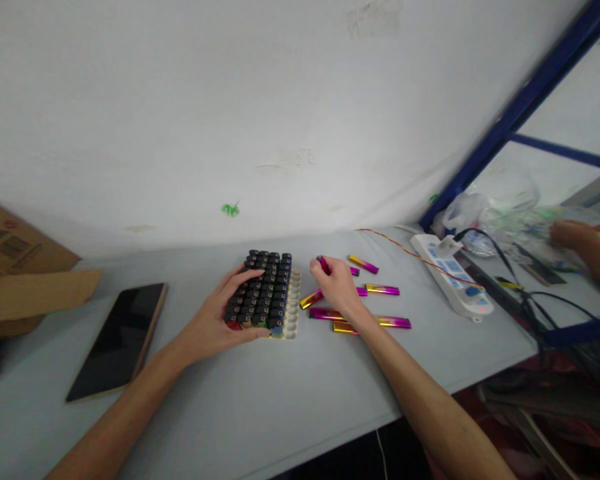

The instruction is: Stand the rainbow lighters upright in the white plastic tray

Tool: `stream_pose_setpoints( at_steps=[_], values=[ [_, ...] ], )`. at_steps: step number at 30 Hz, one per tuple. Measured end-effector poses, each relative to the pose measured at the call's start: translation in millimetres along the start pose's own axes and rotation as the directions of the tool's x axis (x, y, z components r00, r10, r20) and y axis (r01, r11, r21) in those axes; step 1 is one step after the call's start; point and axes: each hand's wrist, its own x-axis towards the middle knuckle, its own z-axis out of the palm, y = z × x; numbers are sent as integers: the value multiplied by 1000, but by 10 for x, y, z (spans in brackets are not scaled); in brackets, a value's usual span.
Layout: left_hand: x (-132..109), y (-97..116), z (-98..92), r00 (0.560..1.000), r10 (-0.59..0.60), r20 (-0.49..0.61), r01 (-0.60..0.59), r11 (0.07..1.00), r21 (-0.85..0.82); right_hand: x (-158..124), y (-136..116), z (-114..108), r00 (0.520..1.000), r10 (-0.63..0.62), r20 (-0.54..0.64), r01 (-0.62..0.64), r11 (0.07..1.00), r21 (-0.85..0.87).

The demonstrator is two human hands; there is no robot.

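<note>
My left hand (217, 315) grips the left side of a block of black-topped pieces (265, 283), thumb along the near edge and fingers over the top. Packed upright in rows, these pieces have small round marks on their tops and coloured sides below. They stand in a pale tray (293, 310) whose right column of scalloped slots is bare. My right hand (339, 285) is closed around a slim purple tube (323, 265), its dark end poking up from the fist. Beneath and beside that hand lie several shiny purple-and-gold tubes (383, 290), flat on the table.
A dark phone (120, 340) and an open cardboard box (35, 300) are at left. On the right, a white power strip (453, 277) with cables lies before a blue frame (513, 113). Beyond it, another person's hand (575, 233) is near clear plastic bags (510, 220).
</note>
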Motion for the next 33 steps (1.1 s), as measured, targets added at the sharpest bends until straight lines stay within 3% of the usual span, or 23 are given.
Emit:
stream_pose_setpoints(
  at_steps=[5,9,14,21,29,33],
  values=[
    [0,13,-2,1000,7,-6,-7,1000,1,12,42,-22,998,-55,15,55,998,35],
    [-4,6,-2,1000,-3,-11,3,1000,17,40,84,-85,990,-91,106,84,994,76],
    [3,16,-6,1000,-1,-14,2,1000,10,79,87,-129,953,-286,102,295,952,-83],
    [6,25,-5,1000,-10,-7,10,1000,5,134,77,12,964,-249,98,265,936,-230],
    [-4,2,8,1000,-29,-1,29,1000,3,230,97,134,943,-206,262,298,871,-390],
    [-6,21,8,1000,-31,-2,31,999,-8,216,98,61,913,-224,340,360,835,-416]
  ],
)
